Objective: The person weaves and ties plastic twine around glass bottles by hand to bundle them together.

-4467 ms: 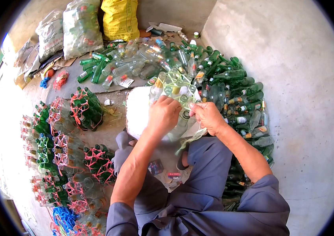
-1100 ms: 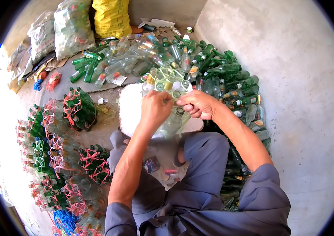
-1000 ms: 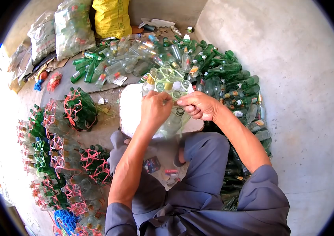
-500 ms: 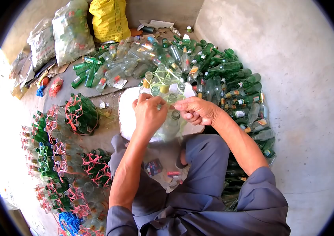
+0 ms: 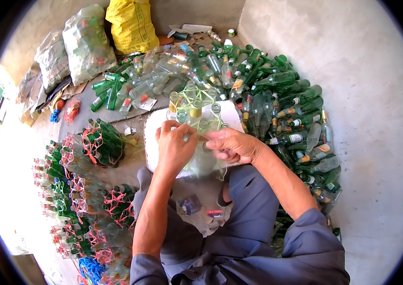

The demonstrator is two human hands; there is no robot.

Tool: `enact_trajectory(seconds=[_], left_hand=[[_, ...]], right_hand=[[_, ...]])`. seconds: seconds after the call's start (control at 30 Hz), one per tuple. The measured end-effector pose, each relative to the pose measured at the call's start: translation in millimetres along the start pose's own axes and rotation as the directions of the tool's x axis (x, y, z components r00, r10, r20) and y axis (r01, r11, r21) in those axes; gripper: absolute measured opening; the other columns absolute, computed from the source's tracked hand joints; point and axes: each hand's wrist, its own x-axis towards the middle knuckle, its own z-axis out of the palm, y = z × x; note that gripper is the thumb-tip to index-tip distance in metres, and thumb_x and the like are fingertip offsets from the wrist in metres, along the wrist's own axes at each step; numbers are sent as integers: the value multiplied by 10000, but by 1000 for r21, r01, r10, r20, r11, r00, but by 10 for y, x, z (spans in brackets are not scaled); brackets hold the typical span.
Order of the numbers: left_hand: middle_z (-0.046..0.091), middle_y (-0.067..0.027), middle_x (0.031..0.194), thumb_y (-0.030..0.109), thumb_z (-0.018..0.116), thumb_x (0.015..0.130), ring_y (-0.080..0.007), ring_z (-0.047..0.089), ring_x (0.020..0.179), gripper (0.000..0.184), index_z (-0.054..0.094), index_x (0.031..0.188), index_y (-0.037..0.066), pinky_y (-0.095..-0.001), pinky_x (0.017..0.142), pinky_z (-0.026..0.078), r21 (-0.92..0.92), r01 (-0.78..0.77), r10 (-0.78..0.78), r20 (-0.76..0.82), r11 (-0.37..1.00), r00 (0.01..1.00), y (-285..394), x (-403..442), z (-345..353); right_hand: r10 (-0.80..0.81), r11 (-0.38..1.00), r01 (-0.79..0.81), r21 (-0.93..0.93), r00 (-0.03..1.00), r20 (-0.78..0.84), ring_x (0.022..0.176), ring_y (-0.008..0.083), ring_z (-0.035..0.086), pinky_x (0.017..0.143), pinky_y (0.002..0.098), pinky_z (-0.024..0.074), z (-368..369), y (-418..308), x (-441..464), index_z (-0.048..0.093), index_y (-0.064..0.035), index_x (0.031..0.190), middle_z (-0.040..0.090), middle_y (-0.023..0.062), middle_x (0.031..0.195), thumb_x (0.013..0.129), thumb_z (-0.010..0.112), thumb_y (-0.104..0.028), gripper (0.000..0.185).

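Observation:
A cluster of clear glass bottles [image 5: 203, 124] stands upright on a white board [image 5: 152, 141] between my knees. Pale green plastic twine [image 5: 193, 93] runs in a web around and between the bottle necks. My left hand [image 5: 175, 146] is closed at the near left of the cluster, its fingers pinching the twine beside a bottle neck. At the near right, my right hand [image 5: 235, 145] is closed with thumb and forefinger pinching a strand of the same twine. My right fingers partly cover the nearest bottle's neck. The exact grip of both hands is partly hidden.
Loose green and clear bottles [image 5: 282, 102] lie heaped behind and to the right. Bundles of bottles tied with pink twine [image 5: 80, 190] stand at left, near blue twine [image 5: 91, 269]. A filled clear sack [image 5: 87, 45] and a yellow sack [image 5: 132, 26] lean at the back wall.
My right hand has come lower and nearer to me, now partly covering the nearest bottle's neck. My left hand stays beside the cluster, still pinching. The whole view has shifted slightly.

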Motion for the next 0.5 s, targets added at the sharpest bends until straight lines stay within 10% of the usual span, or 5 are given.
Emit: enact_trajectory(seconds=[0.5], left_hand=[[678, -91, 861, 138, 699, 711, -269, 536, 1058, 133, 741, 829, 91, -448, 990, 351, 23, 46, -48, 77, 999, 996, 59, 72, -18]], right_hand=[[-78, 997, 78, 0, 994, 73, 450, 24, 327, 393, 189, 221, -54, 75, 23, 413, -48, 1466, 459, -32, 607, 938, 687, -240, 625]])
